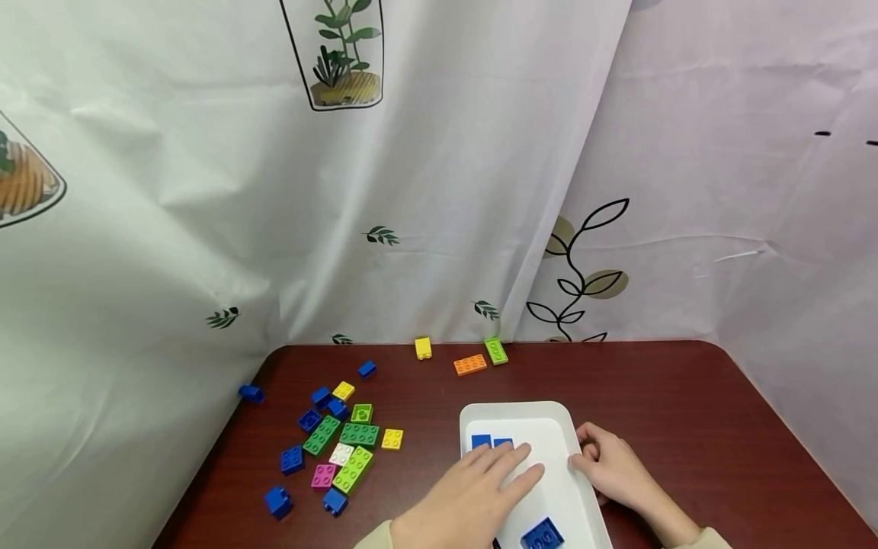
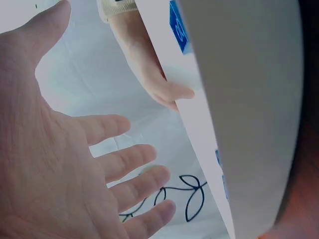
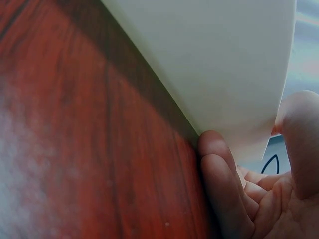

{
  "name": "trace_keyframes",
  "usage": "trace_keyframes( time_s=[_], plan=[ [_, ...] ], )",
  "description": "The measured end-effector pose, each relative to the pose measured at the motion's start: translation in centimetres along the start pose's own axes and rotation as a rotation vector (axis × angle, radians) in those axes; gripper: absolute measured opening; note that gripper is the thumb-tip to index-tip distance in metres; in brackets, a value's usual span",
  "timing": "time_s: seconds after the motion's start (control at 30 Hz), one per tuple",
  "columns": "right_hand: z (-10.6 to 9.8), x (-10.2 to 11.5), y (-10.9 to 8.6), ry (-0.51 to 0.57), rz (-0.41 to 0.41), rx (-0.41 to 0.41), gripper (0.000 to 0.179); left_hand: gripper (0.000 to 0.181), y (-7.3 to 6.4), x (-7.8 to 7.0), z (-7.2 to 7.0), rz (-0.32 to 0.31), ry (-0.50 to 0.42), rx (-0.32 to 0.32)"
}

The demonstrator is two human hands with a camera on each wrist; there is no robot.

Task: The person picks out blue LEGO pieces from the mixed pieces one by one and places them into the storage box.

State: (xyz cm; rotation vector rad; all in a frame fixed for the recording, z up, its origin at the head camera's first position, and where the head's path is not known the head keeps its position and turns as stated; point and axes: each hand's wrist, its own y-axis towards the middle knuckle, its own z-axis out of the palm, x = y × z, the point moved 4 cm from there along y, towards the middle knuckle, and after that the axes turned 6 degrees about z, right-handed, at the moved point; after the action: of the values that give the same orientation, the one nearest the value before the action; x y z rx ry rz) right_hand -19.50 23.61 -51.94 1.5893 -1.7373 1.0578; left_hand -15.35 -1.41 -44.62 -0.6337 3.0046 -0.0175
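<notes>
White tray [image 1: 572, 503] sits on the tabletop [image 1: 693, 427], blue toy bricks [image 1: 542, 534] inside it; the right hand [image 1: 610, 465] pinches its right wall between thumb and fingers, while the left hand [image 1: 469, 499] hovers over its left side, fingers spread and holding nothing. Gathering blue bricks seems the step in hand; the next move probably calls for reaching left of the tray to the loose blue bricks [image 1: 292, 460], one at the tabletop's left edge. Right of the tray lies open room
</notes>
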Motion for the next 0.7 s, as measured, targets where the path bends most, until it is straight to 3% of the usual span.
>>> trace_keyframes(
  time_s=[0.27, 0.4, 0.7],
  plan=[
    [-0.1, 0.1, -0.1, -0.007, -0.003, 0.0, 0.018, 0.096, -1.8, 2.3, -0.1, -0.106, -0.078, -0.014],
    [-0.1, 0.1, 0.0, -0.008, -0.004, -0.001, 0.018, 0.095, -2.8, 3.7, -0.5, -0.168, -0.089, -0.053],
    [-0.1, 0.0, 0.0, -0.013, -0.001, -0.003, 0.019, 0.096, -4.6, 8.7, -1.3, -0.335, -0.071, -0.167]
  ],
)
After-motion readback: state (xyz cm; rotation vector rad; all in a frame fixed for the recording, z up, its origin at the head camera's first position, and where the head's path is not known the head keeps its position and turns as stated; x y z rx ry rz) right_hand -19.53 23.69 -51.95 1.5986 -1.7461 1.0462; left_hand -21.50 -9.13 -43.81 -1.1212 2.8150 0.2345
